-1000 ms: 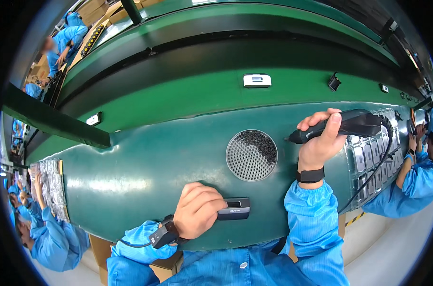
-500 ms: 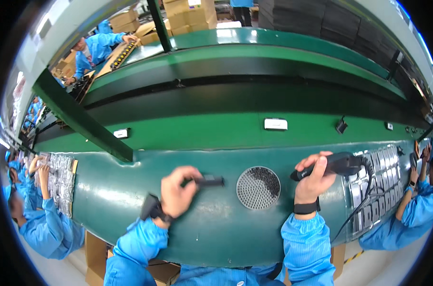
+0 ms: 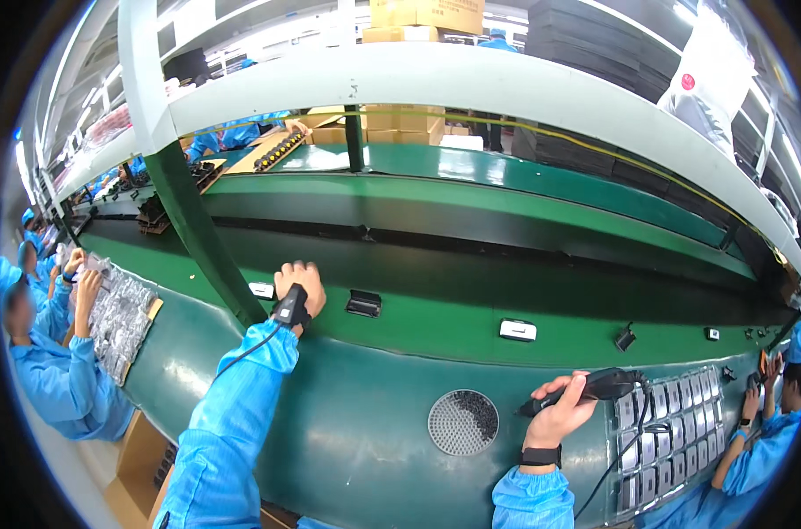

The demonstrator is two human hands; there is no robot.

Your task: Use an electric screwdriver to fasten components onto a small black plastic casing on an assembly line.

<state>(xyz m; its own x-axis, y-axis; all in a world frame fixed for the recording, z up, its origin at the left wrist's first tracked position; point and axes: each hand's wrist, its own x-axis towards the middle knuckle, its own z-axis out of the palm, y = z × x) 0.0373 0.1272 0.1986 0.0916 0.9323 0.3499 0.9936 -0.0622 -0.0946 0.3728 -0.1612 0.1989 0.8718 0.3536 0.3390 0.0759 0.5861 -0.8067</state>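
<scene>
My left arm reaches out over the green belt, and my left hand [image 3: 300, 284] is seen from the back with its fingers bent away from me. Its fingertips are hidden, so whether it grips anything does not show. Just right of it on the belt lies a black rectangular case [image 3: 363, 303]; a small white device [image 3: 261, 289] is close on its left. At the right, my right hand [image 3: 555, 416] is closed round a black electric screwdriver [image 3: 599, 386], whose narrow end points left. Between my hands, on the bench, sits a round grey dimpled dish [image 3: 445, 434] partly covered with tiny black pieces.
Clear trays of grey-black parts [image 3: 669, 432] lie right of the screwdriver's cord [image 3: 645, 414]. A green post [image 3: 193, 229] rises near my left arm. Another white device [image 3: 518, 330] and a black part [image 3: 625, 337] are on the belt. Co-workers sit at both sides.
My left hand has gone forward from the bench to the belt. The black piece it held is no longer visible in it, and a black case now lies beside it. The view has tilted up.
</scene>
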